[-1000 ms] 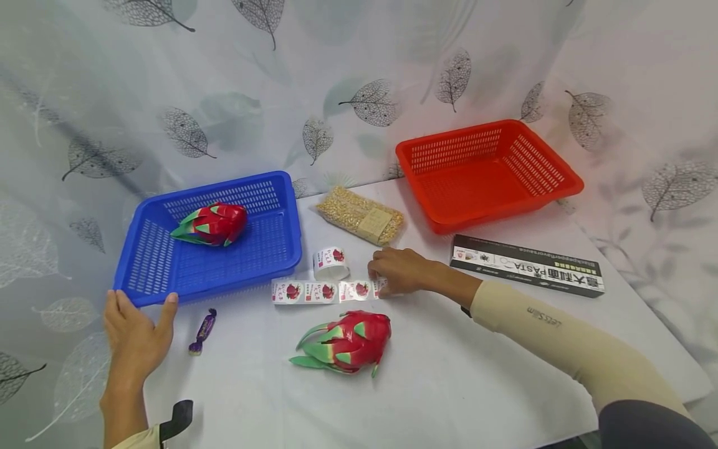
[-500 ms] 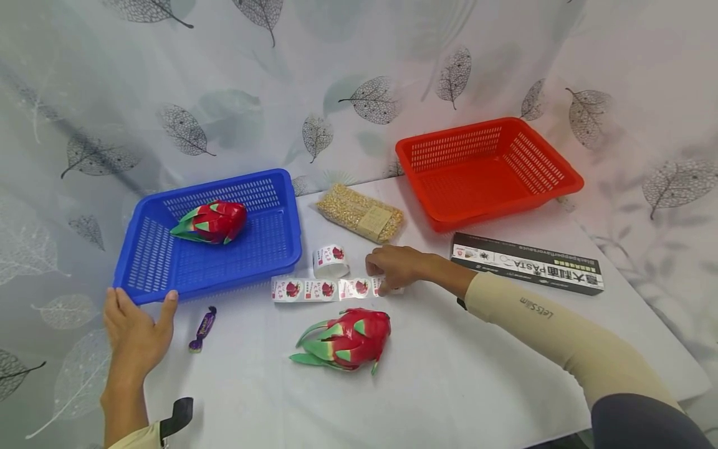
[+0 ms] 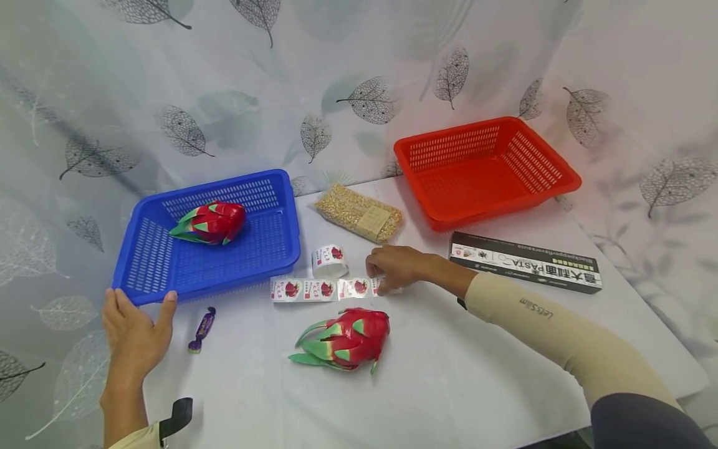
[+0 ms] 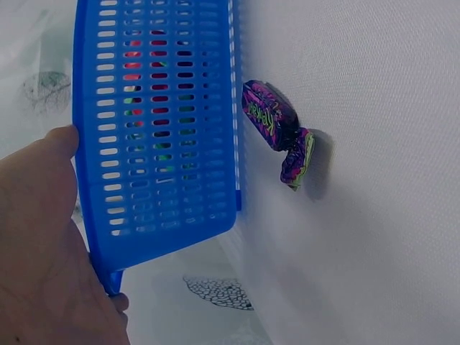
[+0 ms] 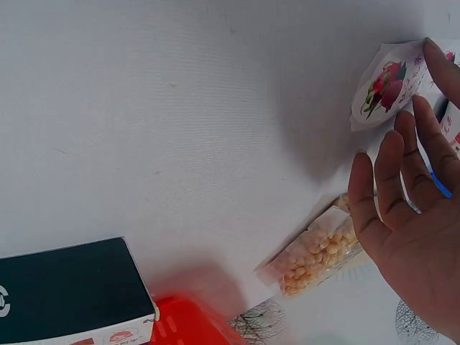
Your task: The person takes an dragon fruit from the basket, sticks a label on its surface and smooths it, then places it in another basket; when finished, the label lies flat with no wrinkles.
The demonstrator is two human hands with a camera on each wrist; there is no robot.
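My left hand (image 3: 136,337) holds the near left corner of the blue basket (image 3: 235,284), thumb on the front rim and fingers along the side. Inside that basket lies a red and green dragon fruit (image 3: 215,222). The right hand (image 3: 401,269) pinches the right end of a strip of dragon fruit labels (image 3: 321,290) between thumb and forefinger; its other fingers are spread in the right wrist view. Behind the strip stands the label roll (image 3: 330,262). A second dragon fruit (image 3: 359,340) lies in front of the strip, leaves pointing left.
A purple wrapped candy (image 3: 202,330) lies by the basket's front. Behind the roll is a bag of corn kernels (image 3: 359,212). The red basket (image 3: 488,187) stands at back right, with a black pasta box (image 3: 526,262) before it. A leaf-print curtain (image 3: 235,81) hangs behind.
The right hand has shifted very slightly left along the label strip. My left hand and the other objects stay where they were.
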